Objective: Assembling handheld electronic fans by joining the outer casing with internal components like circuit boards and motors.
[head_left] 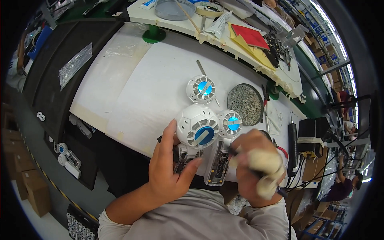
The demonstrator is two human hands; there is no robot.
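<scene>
My left hand [164, 172] is wrapped around a white round-headed device [198, 126] with a blue disc and a see-through lower part. Its thumb presses near the lower housing. Blurred by motion, my right hand [252, 172] is closed on a dark tool with cream wrapping [266, 170]; its kind cannot be made out. The tool's dark front end points toward the devices. Beside the held device lies another one, its white head [231, 123] with a blue disc above a clear handle [218, 166] showing a circuit board. A third white head [201, 89] lies farther off.
A round dish of small screws [245, 105] stands right of the devices. A raised shelf [176, 22] with tape, a red pad [250, 36] and loose tools spans the back. A black box [312, 136] with cables stands at right. A dark tray [52, 76] lies left.
</scene>
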